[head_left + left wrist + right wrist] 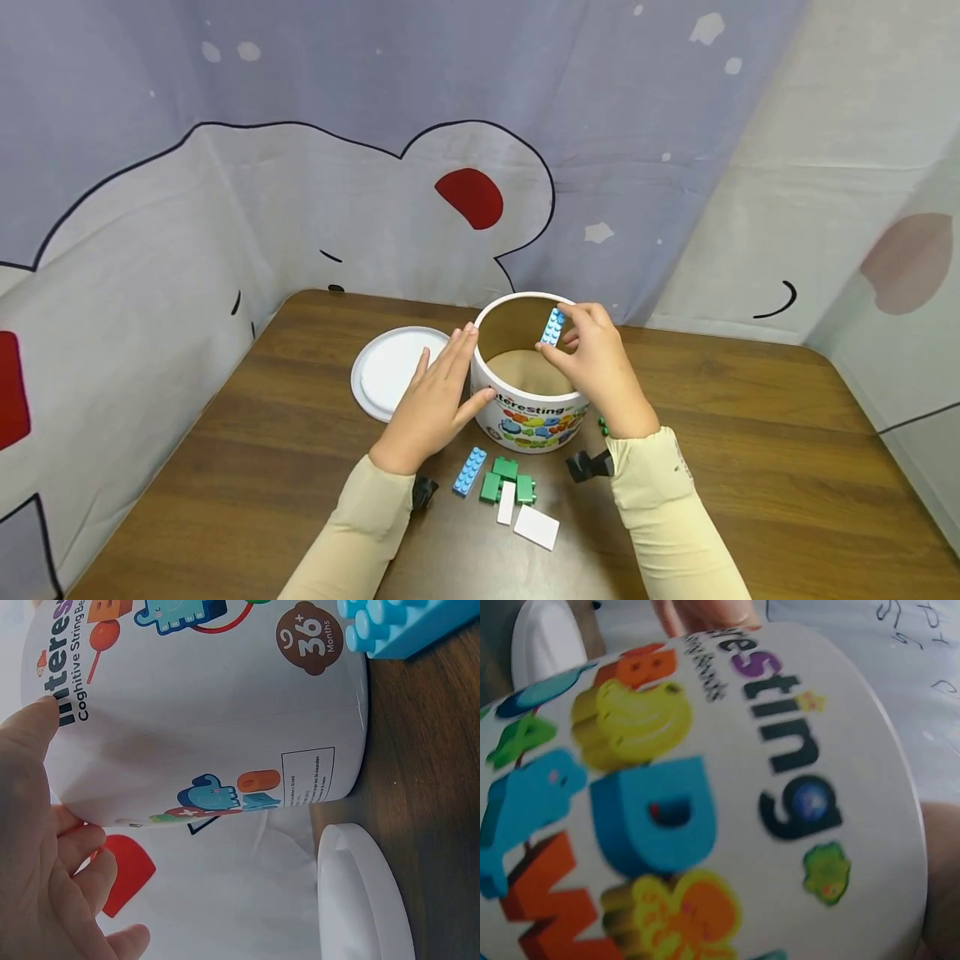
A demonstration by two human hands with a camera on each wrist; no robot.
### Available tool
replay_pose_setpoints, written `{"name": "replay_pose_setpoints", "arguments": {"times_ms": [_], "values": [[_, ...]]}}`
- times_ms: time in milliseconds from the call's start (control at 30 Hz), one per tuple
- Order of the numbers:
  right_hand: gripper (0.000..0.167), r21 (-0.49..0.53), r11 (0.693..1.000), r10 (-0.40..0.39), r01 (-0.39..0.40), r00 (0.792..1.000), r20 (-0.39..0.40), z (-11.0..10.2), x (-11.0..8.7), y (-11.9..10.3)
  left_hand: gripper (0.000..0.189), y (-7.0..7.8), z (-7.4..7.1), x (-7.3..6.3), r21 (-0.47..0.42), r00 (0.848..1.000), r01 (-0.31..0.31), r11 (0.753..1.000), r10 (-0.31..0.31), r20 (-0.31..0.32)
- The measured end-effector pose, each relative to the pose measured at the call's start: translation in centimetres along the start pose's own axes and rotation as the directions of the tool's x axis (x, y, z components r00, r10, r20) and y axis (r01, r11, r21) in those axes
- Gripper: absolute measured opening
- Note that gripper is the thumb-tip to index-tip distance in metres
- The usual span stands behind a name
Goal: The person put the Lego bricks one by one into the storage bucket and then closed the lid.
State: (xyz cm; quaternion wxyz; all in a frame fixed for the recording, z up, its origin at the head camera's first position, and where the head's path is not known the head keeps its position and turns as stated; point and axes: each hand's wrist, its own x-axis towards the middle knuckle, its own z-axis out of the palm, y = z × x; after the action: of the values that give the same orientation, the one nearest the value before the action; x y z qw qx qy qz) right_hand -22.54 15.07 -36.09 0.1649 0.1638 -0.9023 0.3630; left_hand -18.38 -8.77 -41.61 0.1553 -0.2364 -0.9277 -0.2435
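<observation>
A round white bucket (525, 433) with colourful printed pictures stands upright on the table. Against its left side rests my left hand (431, 404), fingers extended and the thumb at the front below the rim. My right hand (600, 358) pinches a light blue building brick (552, 327) between thumb and fingers, over the bucket's opening. The bucket's printed wall (727, 787) fills most of the right wrist view and hides the pinched brick there. In the left wrist view, the left fingers lie along the bucket near its rim.
Before the bucket lie another blue brick (469, 472), several green bricks (506, 469), a narrow white piece (506, 503) and a wider white piece (536, 527). The white lid (393, 375) lies left of the bucket. A small green piece (603, 426) is at its right. Behind the table hangs a printed curtain (360, 208).
</observation>
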Motion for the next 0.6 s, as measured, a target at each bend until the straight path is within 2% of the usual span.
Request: {"name": "replay_pose_setpoints", "arguments": {"times_ms": [167, 300, 467, 600], "values": [[0.062, -0.019, 0.999, 0.032, -0.032, 0.999, 0.002, 0.1, 0.1, -0.1, 0.081, 0.0, 0.0, 0.0, -0.002, 1.000, 0.007, 1.000, -0.007, 0.002], [0.054, -0.014, 1.000, 0.025, -0.026, 0.999, -0.031, 0.1, -0.2, -0.1, 0.081, 0.0, -0.1, 0.0, -0.005, 1.000, 0.008, 1.000, -0.008, 0.007], [0.040, 0.036, 0.998, -0.051, 0.057, 0.989, -0.139, -0.1, -0.8, 0.2, 0.081, 0.0, 0.0, 0.0, -0.008, 1.000, 0.006, 1.000, -0.006, 0.002], [0.031, 0.044, 0.990, -0.122, 0.136, 0.962, -0.243, -1.0, -1.3, 0.6, 0.082, 0.0, 0.1, 0.0, -0.006, 1.000, 0.003, 1.000, -0.003, -0.004]]}}
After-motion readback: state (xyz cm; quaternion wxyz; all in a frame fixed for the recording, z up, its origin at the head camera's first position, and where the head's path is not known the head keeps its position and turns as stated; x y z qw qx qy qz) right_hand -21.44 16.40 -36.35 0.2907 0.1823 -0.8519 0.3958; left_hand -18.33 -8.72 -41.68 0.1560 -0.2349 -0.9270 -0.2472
